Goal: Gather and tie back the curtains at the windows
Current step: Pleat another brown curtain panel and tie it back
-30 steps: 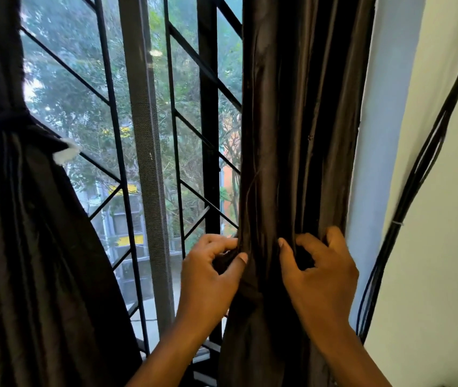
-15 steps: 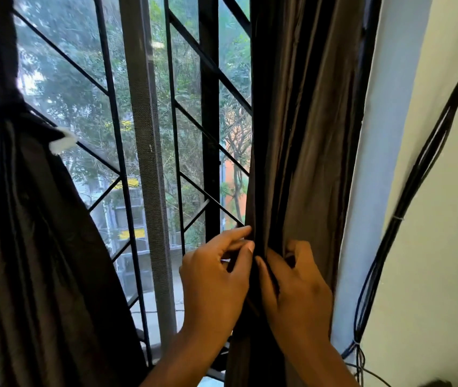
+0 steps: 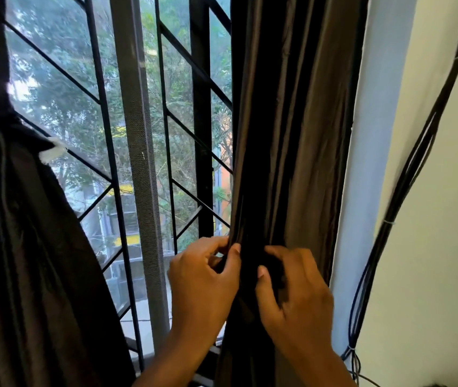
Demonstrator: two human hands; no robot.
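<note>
Right curtain (image 3: 292,135), dark brown, hangs gathered at 1 o'clock, btw window grille (image 3: 166,135) and pale wall edge. Left hand (image 3: 202,283) at 6 o'clock pinches curtain's left edge w/ thumb and fingers. Right hand (image 3: 294,294), just beside it at 5 o'clock, grips bunched folds, fingers curled in fabric. Left curtain (image 3: 27,247) at 9 o'clock, already tied back w/ dark band. Black cables (image 3: 406,177) run down wall at 3 o'clock.

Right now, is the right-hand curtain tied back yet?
Not yet: the right-hand curtain is gathered, both hands gripping it, no band visible.
</note>
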